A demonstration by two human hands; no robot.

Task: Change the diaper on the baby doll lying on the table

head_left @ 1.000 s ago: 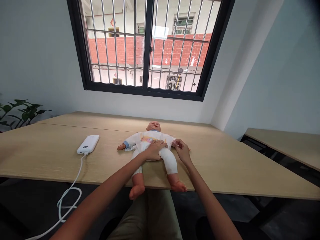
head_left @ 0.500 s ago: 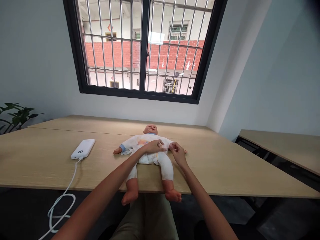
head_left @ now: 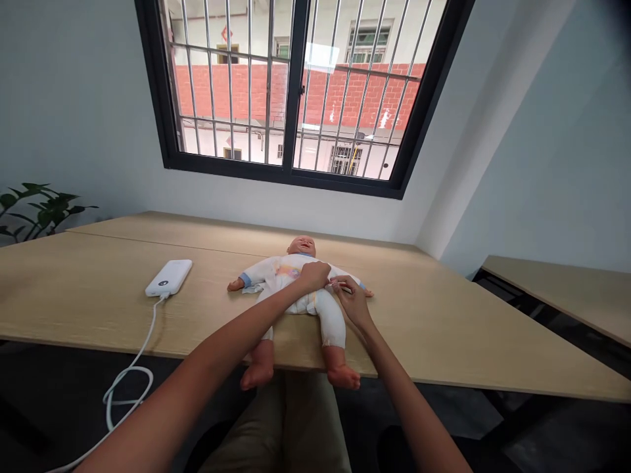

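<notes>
Nearest you, the feet [head_left: 259, 369] of a face-up doll [head_left: 305, 304] overhang the table [head_left: 444, 328]. Its clothing [head_left: 270, 269] is on but, apparently, not yet settled: your right hand's [head_left: 351, 299] fingers pinch it; your left hand's [head_left: 315, 274] curl nearby, grip unclear.

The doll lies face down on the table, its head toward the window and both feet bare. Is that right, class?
Not face down: the head view shows the doll face up on the table, its head toward the window and both feet bare.
</notes>
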